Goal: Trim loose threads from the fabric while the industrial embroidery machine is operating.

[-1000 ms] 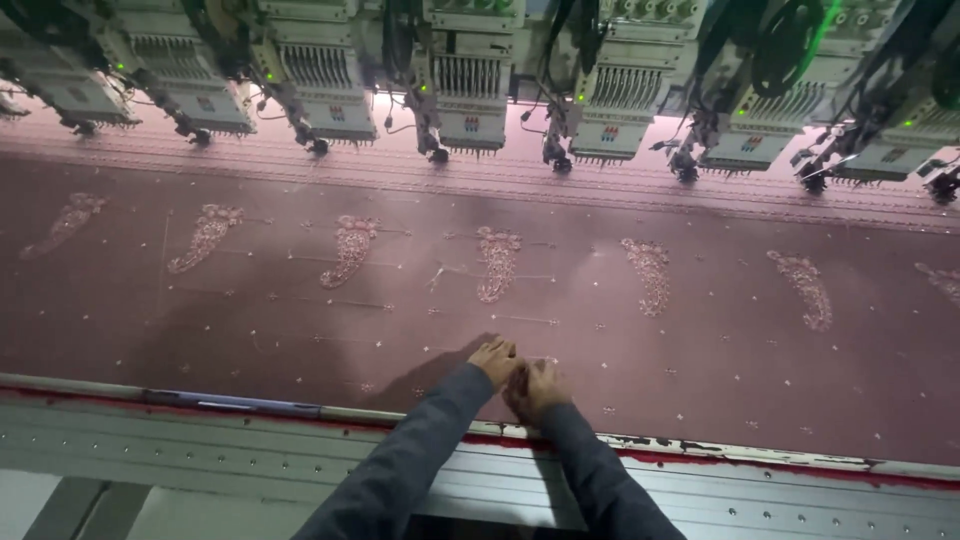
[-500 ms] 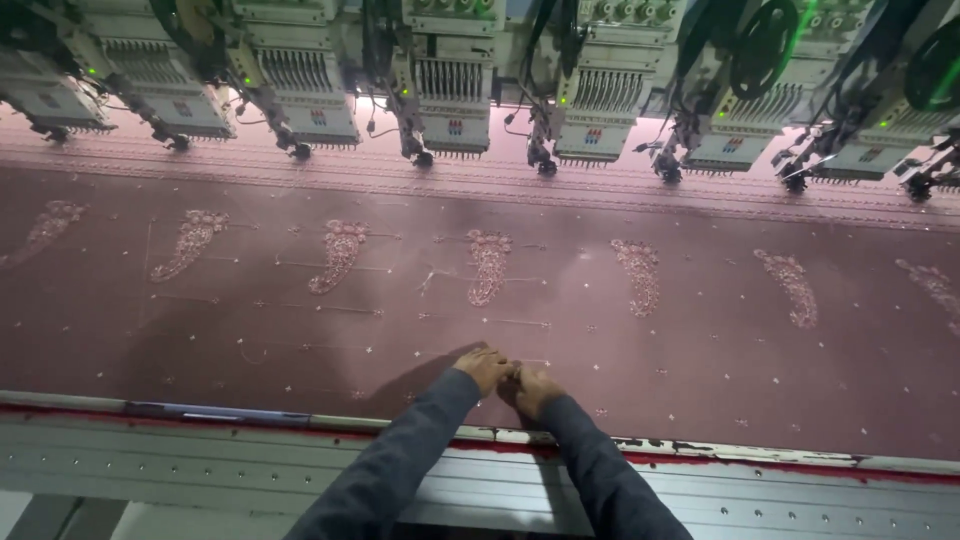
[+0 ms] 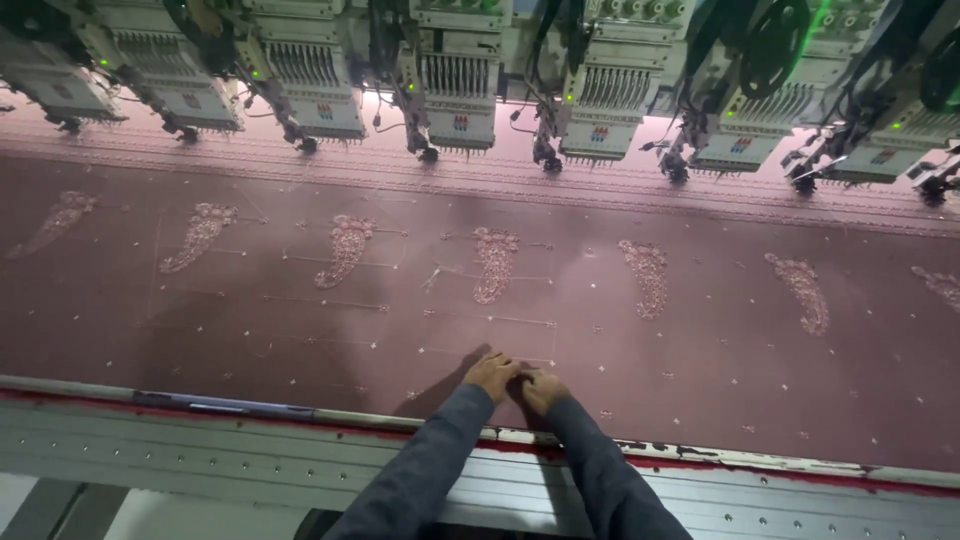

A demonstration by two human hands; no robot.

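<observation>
A wide maroon fabric (image 3: 300, 330) lies stretched flat under a row of embroidery machine heads (image 3: 455, 90). Paisley-shaped embroidered motifs (image 3: 493, 262) run across it in a line. My left hand (image 3: 490, 375) and my right hand (image 3: 543, 388) rest close together on the cloth near its front edge, fingers curled and touching each other, pinching at a small spot of the fabric. Both arms wear dark grey sleeves. What lies between the fingertips is too small to make out.
A grey metal frame rail (image 3: 250, 455) with a red strip runs along the front edge of the cloth. Several machine heads with needles and green lights hang along the back. More motifs (image 3: 800, 290) sit to the right and left.
The view has shifted a little; my hands stay together at the same spot on the fabric, with only slight finger movement.
</observation>
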